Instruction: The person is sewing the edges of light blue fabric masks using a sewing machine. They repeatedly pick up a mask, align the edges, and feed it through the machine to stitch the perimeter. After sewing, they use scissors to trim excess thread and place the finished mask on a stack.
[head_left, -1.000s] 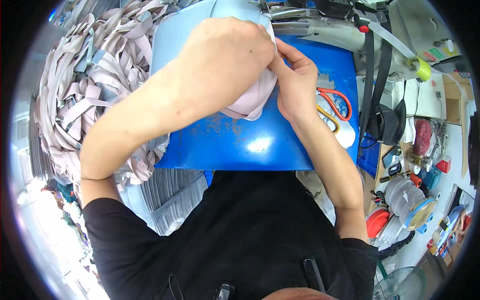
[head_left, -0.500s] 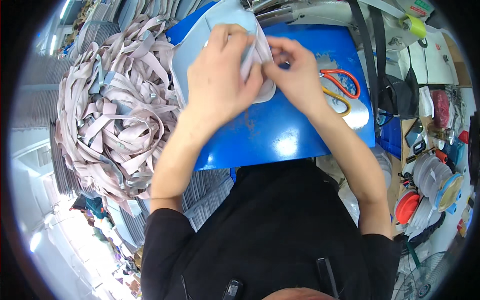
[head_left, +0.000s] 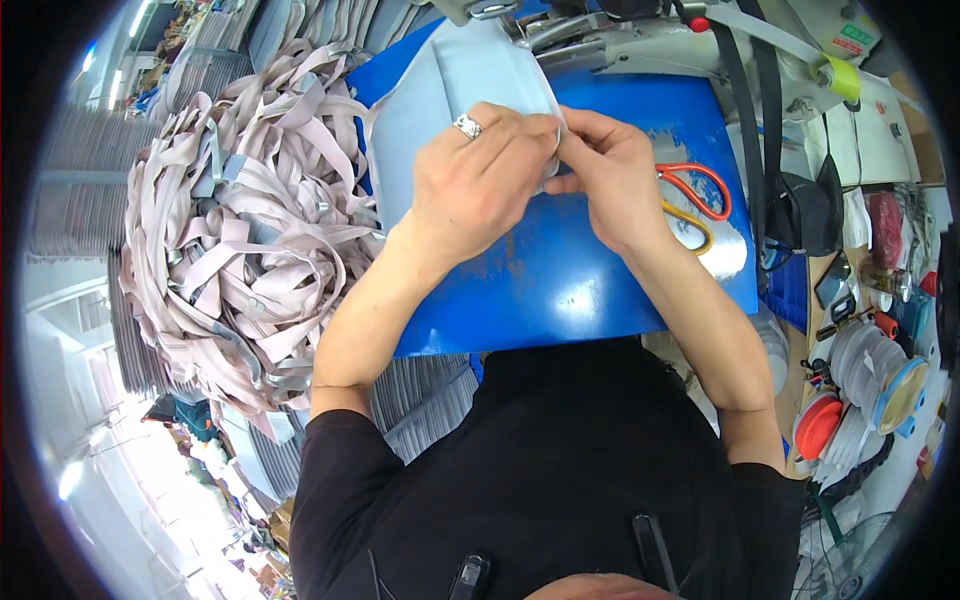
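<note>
A pale blue fabric piece (head_left: 458, 75) with a seam lies on the blue work board (head_left: 520, 305), reaching toward the machine at the top. My left hand (head_left: 485, 170), wearing a silver ring, is closed on the piece's right edge, its thumb mostly hidden. Beside it, my right hand (head_left: 610, 170) pinches the same edge with thumb and index finger. Red-handled scissors (head_left: 715, 190) and a yellow handle (head_left: 700, 225) lie just right of my right hand.
A tangled heap of pale pink straps (head_left: 230, 250) fills the left, with stacked grey pieces (head_left: 80, 190) behind. The machine (head_left: 660, 40) spans the top, with black straps (head_left: 745, 140) hanging right. Spools (head_left: 855, 370) and small items crowd the far right.
The view has shifted. My left hand has drawn down from the top to the piece's edge beside my right hand. The pink fabric seen earlier on the piece is now mostly out of sight.
</note>
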